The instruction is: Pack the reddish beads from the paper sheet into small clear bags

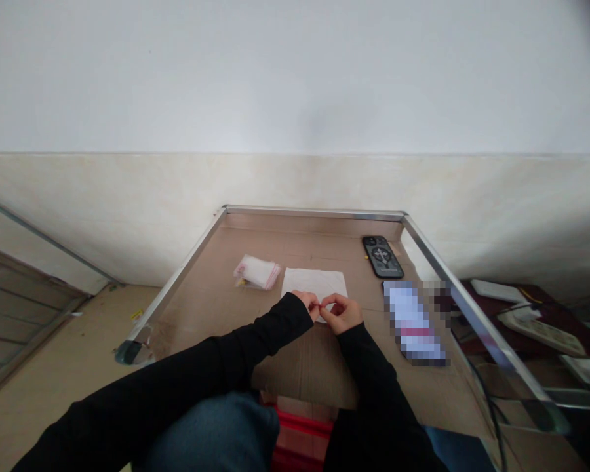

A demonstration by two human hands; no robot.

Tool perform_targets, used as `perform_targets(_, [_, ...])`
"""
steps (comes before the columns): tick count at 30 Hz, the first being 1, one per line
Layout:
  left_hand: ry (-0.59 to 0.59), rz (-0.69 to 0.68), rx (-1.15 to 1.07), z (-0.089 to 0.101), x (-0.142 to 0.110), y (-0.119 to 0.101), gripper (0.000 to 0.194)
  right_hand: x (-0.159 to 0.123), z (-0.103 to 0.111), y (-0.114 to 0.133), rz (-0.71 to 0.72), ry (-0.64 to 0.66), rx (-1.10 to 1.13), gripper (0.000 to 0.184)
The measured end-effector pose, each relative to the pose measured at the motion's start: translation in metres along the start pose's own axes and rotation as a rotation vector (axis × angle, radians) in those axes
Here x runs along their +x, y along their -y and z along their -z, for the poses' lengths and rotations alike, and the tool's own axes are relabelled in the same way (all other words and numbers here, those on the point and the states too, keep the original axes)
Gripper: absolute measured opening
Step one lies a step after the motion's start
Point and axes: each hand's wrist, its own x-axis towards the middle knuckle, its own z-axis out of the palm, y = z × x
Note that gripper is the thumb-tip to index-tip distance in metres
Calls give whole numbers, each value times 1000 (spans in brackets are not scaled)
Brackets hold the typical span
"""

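Over a white sheet of paper or cloth [316, 278], my left hand [307, 301] and my right hand [343, 314] meet fingertip to fingertip. Both are closed in a pinch. A tiny red thing [319, 306] shows between the fingertips, too small to name; it seems to be held from both sides. To the left of the white sheet lies a clear plastic bag [258, 272] with a white, pink-edged pack of what look like small bags.
Cardboard [191, 314] covers the metal-framed table [314, 212], which stands against the wall. A black phone [382, 257] lies at the back right, with a blurred-out screen [415, 322] nearer me. Beyond the right edge are a power strip [545, 331] and cables.
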Motion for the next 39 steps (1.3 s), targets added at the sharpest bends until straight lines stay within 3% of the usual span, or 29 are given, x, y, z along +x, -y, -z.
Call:
perform_targets(6, [-16,25,14,-3,5,8,21,1,0,1,51,3,72,13])
perform_targets(11, [-45,18,-6,12,8,8,18,10,7,8,76,-28,215,22])
perform_targets(17, [-143,67,-42,30,9,6,14,49,27,23,167,16,147,23])
perform_targets(20, [-208,101,-25,36,12,17,13,73,29,11,210,-41,78,22])
perform_targets(22, [-226,127,17,47,14,29,23,83,27,-1,184,-113,62,25])
perform_targets(25, [-131,96,163,73,17,49,40,89,25,-14,161,-175,62,28])
perform_targets(28, [62,-65,397,103,18,66,57,88,25,-14,150,-189,90,28])
perform_targets(30, [173,-102,506,116,20,71,63,87,25,-11,142,-173,104,28])
perform_targets(33, [278,-67,552,123,26,71,66,87,25,-9,134,-133,121,27])
perform_targets(39, [317,-68,545,117,38,80,75,89,24,-12,119,-121,130,28])
